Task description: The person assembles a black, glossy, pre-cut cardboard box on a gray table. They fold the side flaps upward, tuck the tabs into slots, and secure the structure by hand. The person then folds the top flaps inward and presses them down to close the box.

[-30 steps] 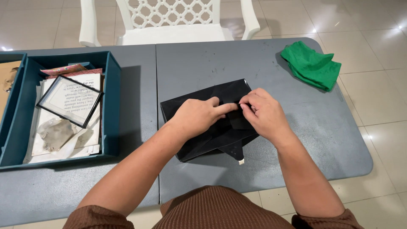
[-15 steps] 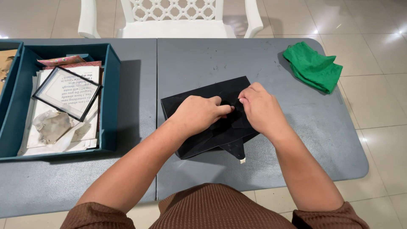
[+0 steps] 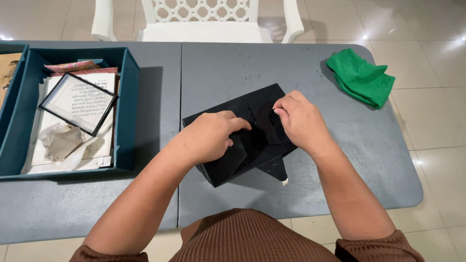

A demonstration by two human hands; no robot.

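since a moment ago our right hand (image 3: 302,121) has lifted a small flap, fingers pinching it, while our left hand (image 3: 211,137), fingers curled, presses the flat black frame backing (image 3: 233,160) mid-frame on the grey counter (image 3: 340,160).

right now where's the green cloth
In the head view, the green cloth lies bunched at the grey table's far right corner, beyond the right hand.
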